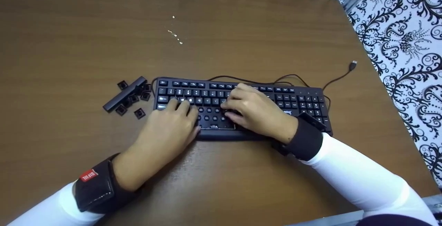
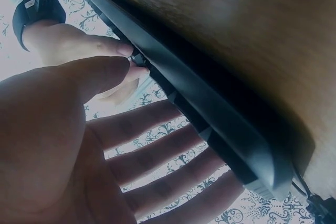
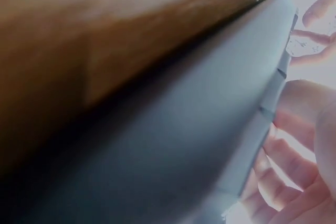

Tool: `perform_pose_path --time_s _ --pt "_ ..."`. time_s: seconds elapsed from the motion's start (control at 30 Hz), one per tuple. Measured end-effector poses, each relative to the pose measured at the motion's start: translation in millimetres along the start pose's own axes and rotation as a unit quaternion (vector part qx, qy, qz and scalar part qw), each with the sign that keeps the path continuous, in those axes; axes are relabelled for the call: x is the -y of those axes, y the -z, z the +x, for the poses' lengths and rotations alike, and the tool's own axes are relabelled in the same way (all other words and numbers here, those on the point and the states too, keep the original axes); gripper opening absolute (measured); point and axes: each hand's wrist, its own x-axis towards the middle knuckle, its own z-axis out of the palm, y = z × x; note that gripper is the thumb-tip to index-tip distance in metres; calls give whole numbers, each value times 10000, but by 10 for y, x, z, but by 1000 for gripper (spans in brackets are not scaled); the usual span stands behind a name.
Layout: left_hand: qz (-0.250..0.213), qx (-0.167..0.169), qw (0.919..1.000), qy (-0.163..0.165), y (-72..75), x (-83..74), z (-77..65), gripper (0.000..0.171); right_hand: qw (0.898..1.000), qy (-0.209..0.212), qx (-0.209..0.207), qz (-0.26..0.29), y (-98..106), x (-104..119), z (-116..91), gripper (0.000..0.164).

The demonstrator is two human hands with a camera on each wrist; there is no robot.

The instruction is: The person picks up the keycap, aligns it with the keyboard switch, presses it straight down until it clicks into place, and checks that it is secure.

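A black keyboard (image 1: pixel 214 135) lies on the table, its lower middle keys bare of caps, showing round key posts (image 1: pixel 207 118). My left hand (image 1: pixel 167 127) rests its fingers, fairly straight, over the keyboard's left keys; the left wrist view shows the thumb apart from them. Over the middle, my right hand (image 1: pixel 253 108) holds its thumb and index finger close together, pinching what looks like a small black keycap (image 2: pixel 138 60). That cap is mostly hidden by the fingers. Left of the keyboard lie a long black space bar cap (image 1: pixel 124 95) and several loose keycaps (image 1: pixel 139 113).
Behind the keyboard runs its black cable (image 1: pixel 241 79), ending in a USB plug (image 1: pixel 352 65) at the right. Small pale marks (image 1: pixel 178 39) show on the brown wooden table (image 1: pixel 86 46). Black-and-white patterned paper (image 1: pixel 407 46) borders the table's back and right edges.
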Motion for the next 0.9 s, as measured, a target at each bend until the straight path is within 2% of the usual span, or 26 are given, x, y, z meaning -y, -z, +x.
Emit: perform_pose_path --time_s 0.4,0.67,0.9 --pt "-6 24 10000 -9 -18 -2 8 48 9999 -129 16 -57 -3 18 -24 18" --pt "76 -164 9998 29 -16 1 -13 46 9999 -167 -32 -12 2 20 12 12" --pt "26 -41 10000 9 -12 -6 -2 47 9983 -467 270 210 36 41 48 7"
